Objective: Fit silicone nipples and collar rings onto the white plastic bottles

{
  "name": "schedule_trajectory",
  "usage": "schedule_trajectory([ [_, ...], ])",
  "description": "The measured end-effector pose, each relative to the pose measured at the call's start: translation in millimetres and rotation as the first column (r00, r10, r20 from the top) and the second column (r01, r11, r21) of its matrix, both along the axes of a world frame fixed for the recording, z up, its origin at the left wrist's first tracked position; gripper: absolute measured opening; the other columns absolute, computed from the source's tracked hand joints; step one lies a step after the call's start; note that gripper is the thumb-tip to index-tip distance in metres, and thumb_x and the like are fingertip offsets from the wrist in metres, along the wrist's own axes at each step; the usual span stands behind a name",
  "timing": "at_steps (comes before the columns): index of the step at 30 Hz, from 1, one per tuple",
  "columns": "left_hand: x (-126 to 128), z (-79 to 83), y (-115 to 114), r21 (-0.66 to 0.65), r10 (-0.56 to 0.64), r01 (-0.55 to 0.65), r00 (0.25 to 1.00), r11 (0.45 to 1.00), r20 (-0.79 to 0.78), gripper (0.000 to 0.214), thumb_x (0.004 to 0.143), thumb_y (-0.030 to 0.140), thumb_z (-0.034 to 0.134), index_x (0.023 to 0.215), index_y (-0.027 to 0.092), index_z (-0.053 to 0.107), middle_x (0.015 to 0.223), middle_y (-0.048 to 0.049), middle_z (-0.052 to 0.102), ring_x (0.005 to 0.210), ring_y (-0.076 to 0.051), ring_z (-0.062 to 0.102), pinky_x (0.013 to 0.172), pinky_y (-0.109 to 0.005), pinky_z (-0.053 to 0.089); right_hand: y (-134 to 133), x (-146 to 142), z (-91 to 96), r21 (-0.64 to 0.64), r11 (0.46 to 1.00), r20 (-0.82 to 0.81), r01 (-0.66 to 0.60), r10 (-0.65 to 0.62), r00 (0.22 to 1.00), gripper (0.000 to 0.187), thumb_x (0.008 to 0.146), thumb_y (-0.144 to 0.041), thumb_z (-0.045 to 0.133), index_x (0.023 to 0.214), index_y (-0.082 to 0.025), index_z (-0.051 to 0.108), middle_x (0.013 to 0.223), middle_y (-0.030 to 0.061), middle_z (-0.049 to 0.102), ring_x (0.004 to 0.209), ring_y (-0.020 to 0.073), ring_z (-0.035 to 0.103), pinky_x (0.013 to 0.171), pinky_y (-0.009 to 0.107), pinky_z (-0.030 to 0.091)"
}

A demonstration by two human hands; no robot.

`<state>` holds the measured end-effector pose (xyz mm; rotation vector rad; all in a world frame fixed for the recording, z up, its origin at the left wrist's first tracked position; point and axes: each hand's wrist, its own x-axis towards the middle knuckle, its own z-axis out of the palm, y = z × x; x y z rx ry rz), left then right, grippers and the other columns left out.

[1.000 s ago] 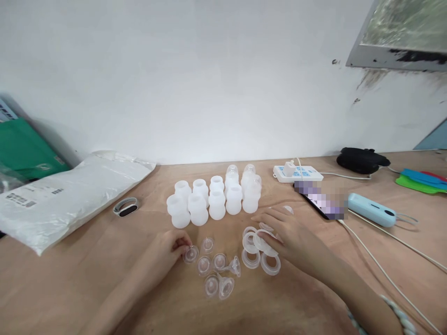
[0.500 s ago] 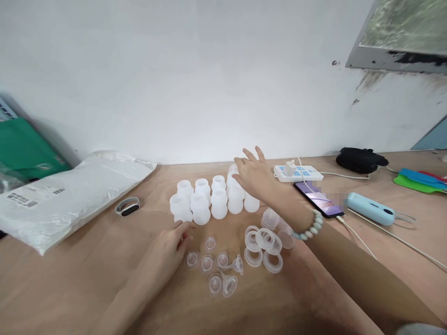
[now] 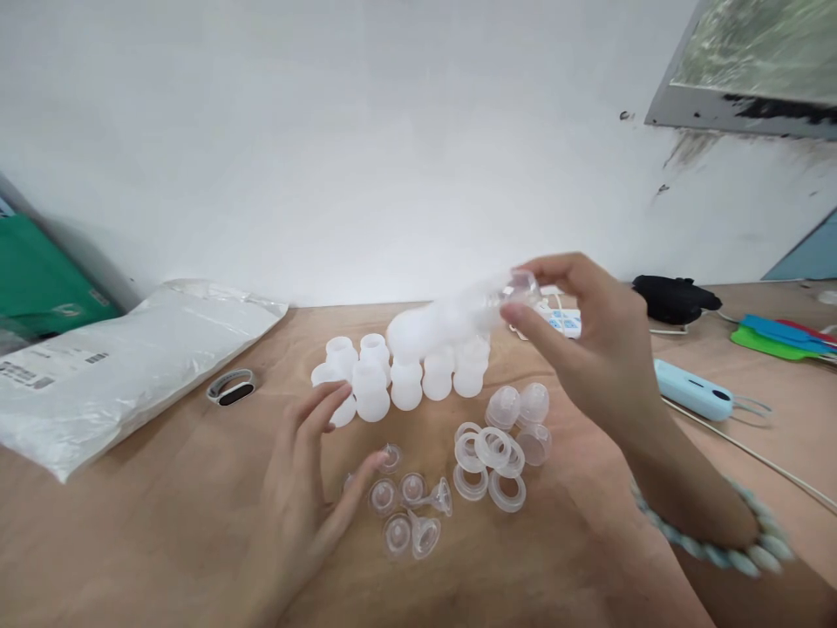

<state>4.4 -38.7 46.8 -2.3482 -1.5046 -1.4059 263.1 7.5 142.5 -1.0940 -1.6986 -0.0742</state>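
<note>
My right hand (image 3: 581, 318) grips a white baby bottle (image 3: 425, 330) by its clear domed cap (image 3: 521, 286). Blurred by motion, the bottle lies tilted almost flat in the air, its base toward the left. Below it stand several open white bottle bodies (image 3: 371, 394) in rows. My left hand (image 3: 307, 475) holds nothing; its thumb and fingers are spread beside the front left bottle body. Near that thumb lie several clear silicone nipples (image 3: 383, 497). Several translucent screw rings (image 3: 470, 485) overlap to their right, with clear caps (image 3: 504, 408) just behind the rings.
A white plastic mailing bag (image 3: 131, 366) and a fitness band (image 3: 234, 390) lie at the left. A power strip (image 3: 568, 323) is partly hidden behind my right hand. Farther right are a light blue device (image 3: 694, 390), a cable, a black pouch (image 3: 677, 299) and coloured flat pieces (image 3: 778, 338).
My right hand has lifted the capped bottle from the back row and swung it rightward, tipping it over. My left hand has opened and spread its fingers.
</note>
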Motion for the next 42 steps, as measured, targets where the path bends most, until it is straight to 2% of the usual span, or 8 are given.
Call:
schedule_trajectory([
  [5, 3, -11.5, -12, 0.141, -0.196, 0.212, 0.974, 0.967, -0.117, 0.064, 0.088, 0.035, 0.069, 0.144, 0.024, 0.039, 0.125, -0.0128, 0.065, 0.108, -0.03, 0.067, 0.087, -0.041, 0.058, -51, -12, -48.5, -0.438, 0.771, -0.426, -0.462, 0.275, 0.862, 0.015, 0.091, -0.038, 0.063, 0.098, -0.026, 0.058, 0.092, 0.0011, 0.066, 0.086, 0.02, 0.063, 0.074, 0.032, 0.052],
  [12, 7, -14.6, -16, -0.119, -0.406, 0.415, 0.909, 0.902, 0.098, 0.048, 0.081, 0.033, 0.071, 0.127, 0.03, 0.056, 0.101, -0.0031, 0.075, 0.074, -0.021, 0.072, 0.062, -0.025, 0.057, -58, -12, -82.4, -0.649, 0.477, -0.584, -0.593, 0.188, 0.79, 0.02, 0.092, -0.04, 0.057, 0.086, -0.025, 0.044, 0.072, -0.0049, 0.047, 0.064, 0.0132, 0.044, 0.056, 0.024, 0.037],
  [17, 9, -4.4, -12, -0.444, -0.308, 0.649, 0.719, 0.618, 0.623, 0.038, 0.08, 0.054, 0.068, 0.099, 0.021, 0.065, 0.071, -0.0009, 0.07, 0.054, -0.015, 0.059, 0.049, -0.021, 0.045, -57, 0, -83.7, -0.585, 0.54, -0.507, -0.604, 0.338, 0.793, 0.025, 0.092, -0.048, 0.059, 0.095, -0.026, 0.049, 0.081, -0.0009, 0.054, 0.068, 0.0157, 0.048, 0.058, 0.027, 0.04],
  [22, 13, -5.1, -11, -0.51, -0.089, 0.808, 0.555, 0.297, 0.827, 0.056, 0.073, 0.069, 0.067, 0.091, 0.017, 0.061, 0.06, -0.0014, 0.064, 0.048, -0.01, 0.044, 0.042, -0.017, 0.032, -57, 3, -85.7, -0.352, 0.775, -0.347, -0.526, 0.414, 0.842, 0.024, 0.092, -0.048, 0.06, 0.099, -0.026, 0.055, 0.083, 0.0006, 0.055, 0.065, 0.0157, 0.05, 0.051, 0.025, 0.041],
  [28, 23, -4.8, -14, -0.412, -0.095, 0.878, 0.444, 0.242, 0.891, 0.056, 0.075, 0.069, 0.066, 0.094, 0.016, 0.062, 0.062, -0.002, 0.064, 0.045, -0.007, 0.038, 0.04, -0.016, 0.028, -60, -5, -80.8, -0.116, 0.89, -0.232, -0.441, 0.407, 0.883, 0.024, 0.096, -0.048, 0.055, 0.106, -0.026, 0.053, 0.071, -0.0029, 0.058, 0.054, 0.0141, 0.052, 0.046, 0.024, 0.041],
  [31, 24, -7.0, -17, -0.416, -0.147, 0.846, 0.483, 0.333, 0.863, 0.053, 0.076, 0.069, 0.064, 0.092, 0.018, 0.063, 0.06, -0.0009, 0.064, 0.045, -0.009, 0.043, 0.042, -0.017, 0.032, -62, -8, -79.9, -0.092, 0.921, -0.189, -0.379, 0.358, 0.914, 0.026, 0.097, -0.048, 0.053, 0.109, -0.026, 0.054, 0.069, -0.0032, 0.058, 0.055, 0.0143, 0.053, 0.047, 0.025, 0.042],
  [36, 18, -15.2, -19, -0.255, -0.321, 0.546, 0.744, 0.798, 0.587, 0.031, 0.077, 0.041, 0.073, 0.102, 0.024, 0.067, 0.075, 0.0003, 0.07, 0.056, -0.014, 0.057, 0.051, -0.02, 0.043, -52, 11, -63.9, -0.068, 0.995, -0.373, 0.072, -0.092, 0.923, 0.028, 0.097, -0.046, 0.047, 0.082, -0.024, 0.052, 0.066, -0.0032, 0.048, 0.053, 0.014, 0.044, 0.047, 0.026, 0.036],
  [42, 15, -19.4, -10, -0.213, -0.249, 0.401, 0.824, 0.891, 0.509, 0.021, 0.082, 0.033, 0.068, 0.101, 0.025, 0.065, 0.07, 0.0049, 0.067, 0.053, -0.012, 0.055, 0.047, -0.017, 0.042, -39, 62, -57.1, -0.293, 0.914, -0.025, 0.283, -0.303, 0.953, 0.031, 0.082, -0.054, 0.063, 0.084, -0.024, 0.059, 0.061, -0.0038, 0.051, 0.052, 0.015, 0.046, 0.049, 0.027, 0.034],
])
